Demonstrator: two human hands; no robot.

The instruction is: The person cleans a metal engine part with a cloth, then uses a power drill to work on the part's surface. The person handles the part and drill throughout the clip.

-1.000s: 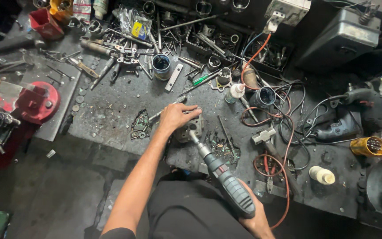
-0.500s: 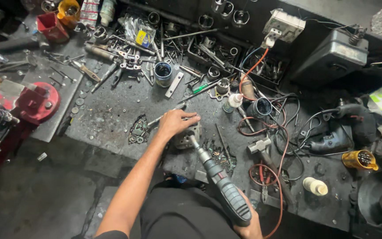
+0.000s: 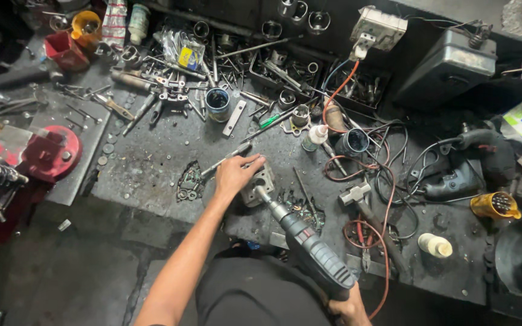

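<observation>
We see a small grey metal engine part [image 3: 260, 184] sitting near the middle of the dark table [image 3: 152, 163], and the left hand [image 3: 235, 174] lies on top of it, fingers curled over its upper edge, pinning it down. From five o'clock the power drill [image 3: 309, 247] comes in, its tip touching the part's lower right side. The right hand [image 3: 348, 308] is wrapped tight round the drill's handle at the bottom edge of view, only partly visible.

At nine o'clock of the part we spot a flat gasket [image 3: 190, 181] lying on the table, and a thin metal rod [image 3: 222, 162] runs out from under the left hand toward ten o'clock. At twelve o'clock stands a small dark cup [image 3: 217, 101], a flat metal bar [image 3: 234, 118] just beside it. At two o'clock a white squeeze bottle [image 3: 315, 137] stands near a dark round can [image 3: 353, 142]. An orange cable [image 3: 388, 211] loops at three o'clock. Far out at nine o'clock rests a red round cover [image 3: 52, 154]; far at three o'clock, a yellow cup [image 3: 494, 205].
</observation>
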